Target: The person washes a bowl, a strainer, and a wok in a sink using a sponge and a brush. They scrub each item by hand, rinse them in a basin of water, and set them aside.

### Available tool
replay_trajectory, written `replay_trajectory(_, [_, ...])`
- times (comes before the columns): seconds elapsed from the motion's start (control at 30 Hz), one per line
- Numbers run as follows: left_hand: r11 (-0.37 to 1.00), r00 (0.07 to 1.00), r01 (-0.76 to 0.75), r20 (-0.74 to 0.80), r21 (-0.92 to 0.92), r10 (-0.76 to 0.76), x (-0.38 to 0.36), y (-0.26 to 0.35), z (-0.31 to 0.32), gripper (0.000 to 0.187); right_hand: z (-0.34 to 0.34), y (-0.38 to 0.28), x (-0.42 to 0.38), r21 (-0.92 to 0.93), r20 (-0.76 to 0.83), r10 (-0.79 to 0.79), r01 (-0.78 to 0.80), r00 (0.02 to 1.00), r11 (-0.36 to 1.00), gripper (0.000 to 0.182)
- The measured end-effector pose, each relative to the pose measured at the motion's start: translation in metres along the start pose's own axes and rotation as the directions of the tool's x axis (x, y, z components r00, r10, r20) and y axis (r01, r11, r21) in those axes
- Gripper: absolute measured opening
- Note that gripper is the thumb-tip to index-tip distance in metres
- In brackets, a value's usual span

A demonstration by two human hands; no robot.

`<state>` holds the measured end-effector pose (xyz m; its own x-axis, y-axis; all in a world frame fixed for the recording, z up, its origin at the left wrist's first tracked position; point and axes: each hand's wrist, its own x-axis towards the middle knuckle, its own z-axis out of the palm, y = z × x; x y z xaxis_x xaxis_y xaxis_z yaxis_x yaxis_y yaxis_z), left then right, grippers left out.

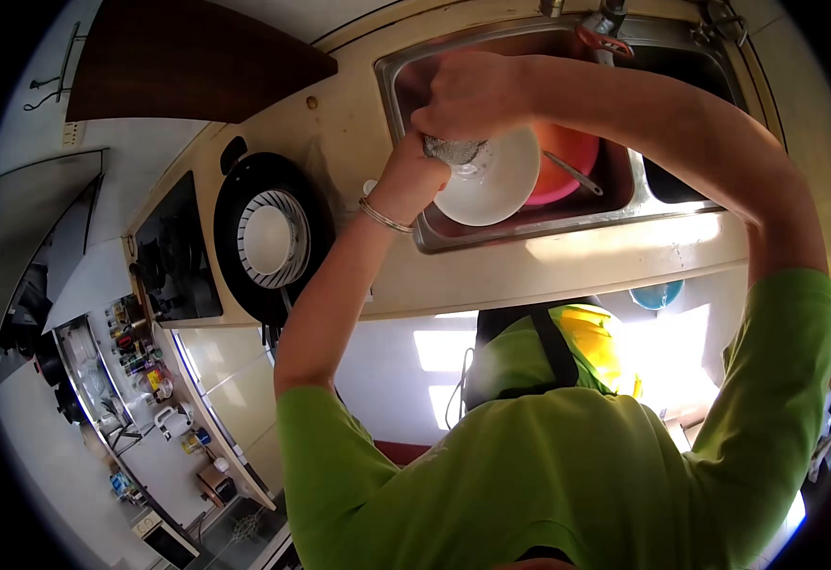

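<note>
A white bowl (pixel 496 185) is tilted over the sink, its inside facing me. My left hand (pixel 413 178), with bangles at the wrist, is closed at its left rim, the thumb near the inside; the other fingers are mostly hidden. A silver mesh scrubber (pixel 453 150) lies between my hands at the bowl's upper left. My right hand (pixel 472 95) is closed against it from above. Behind the bowl is a pink-red basin (pixel 577 152), with a metal spoon (pixel 572 173) at its right side.
The steel sink (pixel 529 231) has a second basin on the right and a faucet (pixel 608 24) at its back. Left on the counter (pixel 491 271) are a black round pan (pixel 230 223) with a slotted ring and a stove (pixel 180 252). A blue-green container (pixel 658 294) is below the counter.
</note>
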<state>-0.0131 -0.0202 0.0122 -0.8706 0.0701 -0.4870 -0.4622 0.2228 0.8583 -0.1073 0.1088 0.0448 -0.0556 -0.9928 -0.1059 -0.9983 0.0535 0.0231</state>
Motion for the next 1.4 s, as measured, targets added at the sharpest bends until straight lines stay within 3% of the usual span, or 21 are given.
replay_trajectory(0.07, [1.000, 1.000, -0.013, -0.020, -0.015, 0.013, -0.001, 0.002, -0.001, 0.061, -0.004, 0.002, -0.002, 0.062, -0.040, 0.118, -0.115, 0.992, 0.991, 0.020])
replay_trajectory(0.13, [0.887, 0.970, -0.229, -0.166, -0.401, 0.175, -0.004, 0.011, 0.000, 0.062, 0.004, 0.010, -0.008, 0.120, -0.075, 0.235, -0.226, 0.969, 0.967, 0.019])
replay_trajectory(0.2, [0.823, 0.939, -0.319, -0.276, -0.470, 0.206, 0.000, 0.014, -0.001, 0.064, 0.037, 0.022, -0.010, 0.503, -0.372, 0.592, -0.381, 0.715, 0.776, 0.027])
replay_trajectory(0.23, [0.746, 0.895, -0.410, -0.390, -0.525, 0.218, 0.001, 0.014, 0.001, 0.065, 0.044, 0.019, -0.009, 0.499, -0.378, 0.585, -0.374, 0.718, 0.782, 0.027])
replay_trajectory(0.3, [0.681, 0.863, -0.474, -0.446, -0.557, 0.236, 0.008, 0.014, 0.007, 0.067, 0.057, 0.004, -0.006, 0.831, -0.125, 0.877, -0.433, 0.464, 0.348, 0.032])
replay_trajectory(0.37, [0.546, 0.778, -0.606, -0.575, -0.578, 0.254, 0.018, 0.013, 0.015, 0.067, 0.069, -0.029, 0.004, 0.958, -0.018, 0.969, -0.272, 0.246, 0.087, 0.033])
replay_trajectory(0.5, [0.539, 0.770, -0.596, -0.614, -0.595, 0.174, 0.026, 0.002, 0.025, 0.068, 0.090, -0.056, 0.015, 0.975, 0.131, 0.987, -0.194, 0.088, -0.112, 0.033])
replay_trajectory(0.57, [0.595, 0.760, -0.590, -0.625, -0.546, 0.180, 0.027, -0.008, 0.029, 0.069, 0.100, -0.044, 0.006, 0.956, 0.084, 0.987, -0.291, 0.138, -0.041, 0.033])
replay_trajectory(0.67, [0.735, 0.854, -0.463, -0.472, -0.495, 0.220, 0.025, -0.018, 0.016, 0.070, 0.093, -0.011, -0.008, 0.832, 0.000, 0.916, -0.508, 0.401, 0.223, 0.031])
replay_trajectory(0.7, [0.736, 0.854, -0.461, -0.474, -0.496, 0.215, 0.022, -0.018, 0.013, 0.070, 0.086, -0.004, -0.012, 0.833, 0.003, 0.914, -0.508, 0.405, 0.222, 0.031])
replay_trajectory(0.77, [0.827, 0.941, -0.303, -0.286, -0.473, 0.182, 0.017, -0.015, 0.008, 0.068, 0.071, 0.009, -0.017, 0.617, -0.257, 0.746, -0.490, 0.615, 0.616, 0.028])
replay_trajectory(0.8, [0.848, 0.948, -0.298, -0.244, -0.439, 0.206, 0.018, -0.019, 0.006, 0.065, 0.066, 0.016, -0.018, 0.620, -0.253, 0.747, -0.490, 0.614, 0.613, 0.028])
replay_trajectory(0.87, [0.904, 0.975, -0.211, -0.146, -0.373, 0.167, 0.015, -0.012, 0.001, 0.063, 0.051, 0.026, -0.015, 0.311, -0.377, 0.382, -0.273, 0.844, 0.910, 0.022])
replay_trajectory(0.9, [0.948, 0.992, -0.126, -0.045, -0.292, 0.118, 0.012, -0.006, -0.001, 0.062, 0.035, 0.024, -0.012, 0.316, -0.374, 0.383, -0.272, 0.845, 0.909, 0.022])
replay_trajectory(0.97, [0.997, 0.999, 0.000, 0.046, -0.081, 0.004, 0.008, 0.010, -0.003, 0.060, 0.001, 0.011, -0.001, 0.031, 0.039, 0.117, -0.118, 0.992, 0.993, 0.020])
replay_trajectory(1.03, [0.984, 0.986, 0.107, 0.115, 0.145, -0.125, 0.009, 0.009, -0.001, 0.059, 0.003, 0.008, 0.004, 0.039, 0.079, 0.003, -0.006, 0.997, 0.999, 0.021])
replay_trajectory(1.1, [0.996, 0.993, -0.074, -0.096, -0.044, 0.069, 0.012, 0.002, 0.002, 0.056, 0.006, 0.013, 0.006, 0.057, -0.003, 0.054, -0.054, 0.999, 0.997, 0.023])
replay_trajectory(1.23, [0.857, 0.970, -0.238, -0.157, -0.456, 0.185, 0.011, 0.012, -0.005, 0.061, 0.039, 0.032, -0.002, 0.184, -0.220, 0.255, -0.217, 0.941, 0.959, 0.025])
replay_trajectory(1.3, [0.735, 0.904, -0.393, -0.380, -0.553, 0.198, 0.016, 0.008, -0.002, 0.066, 0.061, 0.025, -0.007, 0.702, -0.284, 0.736, -0.390, 0.615, 0.596, 0.028])
replay_trajectory(1.33, [0.706, 0.879, -0.435, -0.435, -0.559, 0.197, 0.016, 0.009, 0.003, 0.066, 0.071, 0.014, -0.004, 0.703, -0.286, 0.735, -0.386, 0.615, 0.597, 0.028])
replay_trajectory(1.4, [0.667, 0.848, -0.490, -0.483, -0.562, 0.217, 0.022, 0.010, 0.008, 0.066, 0.089, -0.009, -0.001, 0.934, -0.129, 0.934, -0.276, 0.332, 0.227, 0.030])
